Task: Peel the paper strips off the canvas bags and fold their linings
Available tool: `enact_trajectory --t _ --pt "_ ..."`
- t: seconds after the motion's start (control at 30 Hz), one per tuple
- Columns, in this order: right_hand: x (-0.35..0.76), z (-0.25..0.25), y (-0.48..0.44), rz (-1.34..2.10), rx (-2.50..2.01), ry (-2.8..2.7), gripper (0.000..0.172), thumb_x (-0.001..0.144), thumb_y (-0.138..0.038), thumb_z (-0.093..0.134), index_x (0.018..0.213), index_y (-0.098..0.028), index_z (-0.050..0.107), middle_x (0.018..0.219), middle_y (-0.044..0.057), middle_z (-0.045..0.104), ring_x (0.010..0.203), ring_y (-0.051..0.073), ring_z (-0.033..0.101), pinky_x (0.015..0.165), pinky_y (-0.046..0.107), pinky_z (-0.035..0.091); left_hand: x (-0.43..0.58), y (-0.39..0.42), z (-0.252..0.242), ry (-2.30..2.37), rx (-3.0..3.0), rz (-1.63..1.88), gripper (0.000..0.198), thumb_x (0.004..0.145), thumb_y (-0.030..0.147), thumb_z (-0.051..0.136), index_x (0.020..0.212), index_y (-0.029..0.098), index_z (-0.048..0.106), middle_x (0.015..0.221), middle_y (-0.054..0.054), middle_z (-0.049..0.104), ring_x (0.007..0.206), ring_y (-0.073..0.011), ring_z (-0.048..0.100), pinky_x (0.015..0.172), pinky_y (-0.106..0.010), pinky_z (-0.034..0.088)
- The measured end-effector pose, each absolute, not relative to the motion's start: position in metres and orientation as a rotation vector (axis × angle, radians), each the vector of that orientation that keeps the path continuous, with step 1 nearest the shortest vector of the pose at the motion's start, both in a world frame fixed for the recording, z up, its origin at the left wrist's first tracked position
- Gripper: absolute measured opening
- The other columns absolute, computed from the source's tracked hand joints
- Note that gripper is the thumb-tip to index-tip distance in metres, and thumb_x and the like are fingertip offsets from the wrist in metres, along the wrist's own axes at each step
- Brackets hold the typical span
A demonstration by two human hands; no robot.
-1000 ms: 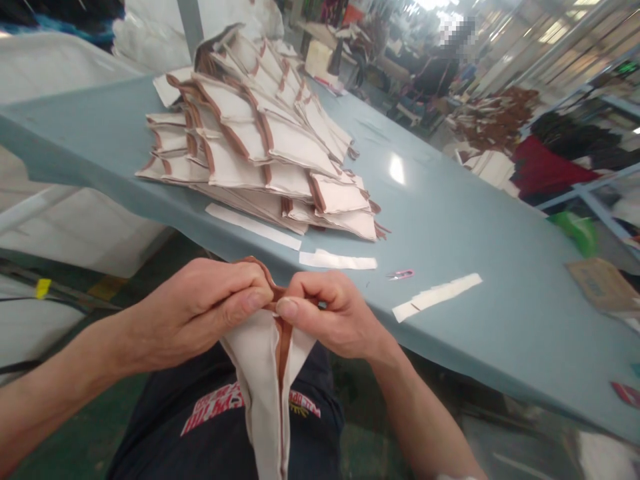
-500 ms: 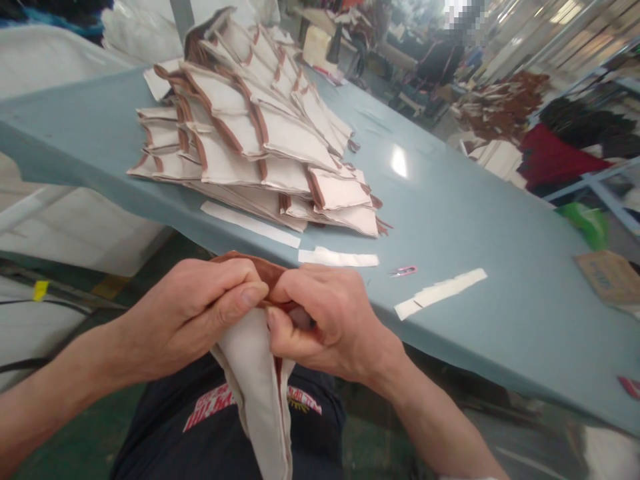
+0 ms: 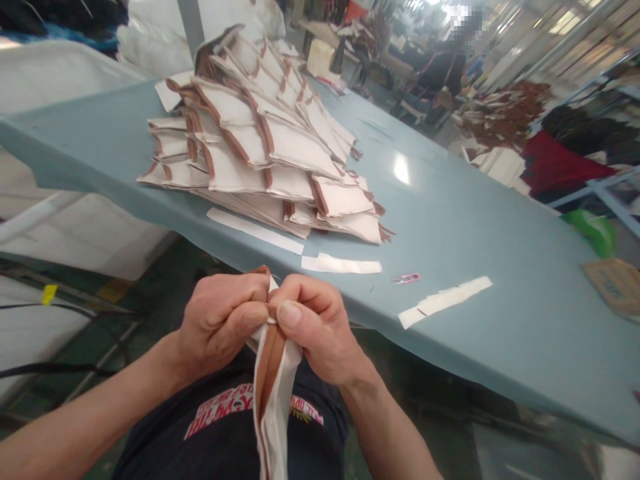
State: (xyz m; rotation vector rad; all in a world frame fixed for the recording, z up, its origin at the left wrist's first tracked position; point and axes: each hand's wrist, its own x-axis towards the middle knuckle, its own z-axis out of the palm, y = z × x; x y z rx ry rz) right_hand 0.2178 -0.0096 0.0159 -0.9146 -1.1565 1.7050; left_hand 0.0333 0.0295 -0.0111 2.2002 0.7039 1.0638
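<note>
Between my hands hangs a cream fabric piece with brown edging, its lower part dangling in front of my dark shirt. My left hand pinches its upper edge, thumb on top. Close beside it, my right hand pinches the same edge between thumb and curled fingers. The fingertips of both hands nearly touch, and part of the fabric is hidden behind them. Beyond my hands, a large pile of similar cream pieces with brown edges lies stacked on the blue-green table.
Near the table's front edge lie a long white strip, a shorter white strip and another strip with a dark mark. Pink-handled thread snips rest between them. A cardboard piece sits at the right edge.
My hands have drawn closer together along the edge and now pinch it with thumbs near each other. The fabric has turned, so its brown inner side shows below my hands.
</note>
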Motion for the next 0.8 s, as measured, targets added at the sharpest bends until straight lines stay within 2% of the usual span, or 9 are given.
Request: enact_trajectory --t 0.13,0.23,0.33,0.43,0.5,0.63,0.8 --pt "0.234 0.019 -0.010 1.713 -0.912 -1.344 0.058 0.099 -0.079 0.076 0.086 -0.022 0.068 0.068 -0.003 0.054 0.058 0.013 0.042 0.056 0.028 0.037 0.035 0.027 -0.008 0.617 2.081 1.094 0.061 0.126 0.057 0.035 0.076 0.026 0.047 0.062 0.005 0.056 0.052 -0.0139 0.053 0.056 -0.030 0.044" --pt "0.247 0.028 -0.007 1.571 -0.875 -1.569 0.043 0.109 -0.061 0.071 0.094 -0.020 0.074 0.072 -0.002 0.060 0.062 0.013 0.046 0.058 0.028 0.037 0.032 0.029 -0.004 0.555 2.045 1.074 0.066 0.124 0.065 0.031 0.076 0.025 0.052 0.062 0.004 0.057 0.051 -0.0136 0.054 0.054 -0.029 0.045" --pt "0.251 0.040 -0.003 1.401 -0.872 -1.730 0.029 0.111 -0.040 0.069 0.091 -0.020 0.074 0.074 -0.003 0.062 0.063 0.012 0.050 0.062 0.027 0.039 0.027 0.033 0.003 0.519 1.987 0.989 0.070 0.124 0.068 0.026 0.081 0.024 0.060 0.068 0.002 0.065 0.056 -0.0140 0.061 0.058 -0.027 0.049" --pt "0.251 0.051 0.003 1.235 -0.893 -1.852 0.028 0.111 -0.033 0.067 0.086 -0.021 0.073 0.076 -0.003 0.065 0.066 0.012 0.053 0.066 0.027 0.041 0.020 0.038 0.016 0.539 1.957 0.870 0.074 0.123 0.071 0.022 0.082 0.024 0.060 0.072 0.002 0.065 0.061 -0.0146 0.060 0.060 -0.026 0.049" --pt "0.251 0.054 0.005 1.146 -0.901 -1.932 0.028 0.112 -0.031 0.068 0.086 -0.021 0.073 0.075 -0.003 0.066 0.065 0.011 0.053 0.067 0.027 0.041 0.017 0.039 0.026 0.557 2.006 0.808 0.069 0.125 0.065 0.028 0.078 0.023 0.057 0.070 0.003 0.060 0.060 -0.0142 0.054 0.058 -0.027 0.046" --pt "0.255 0.052 0.005 0.989 -0.903 -2.040 0.025 0.111 -0.026 0.070 0.087 -0.020 0.072 0.077 -0.003 0.069 0.065 0.010 0.053 0.067 0.026 0.040 0.013 0.037 0.038 0.601 2.112 0.718 0.050 0.121 0.038 0.050 0.073 0.023 0.050 0.065 0.006 0.050 0.056 -0.0119 0.048 0.053 -0.025 0.039" --pt "0.256 0.042 -0.001 0.997 -0.842 -1.998 0.022 0.112 -0.022 0.066 0.090 -0.020 0.070 0.079 -0.003 0.070 0.064 0.009 0.054 0.067 0.024 0.044 0.012 0.032 0.034 0.603 2.160 0.706 0.048 0.120 0.032 0.055 0.073 0.023 0.050 0.066 0.008 0.050 0.058 -0.0100 0.047 0.056 -0.023 0.037"
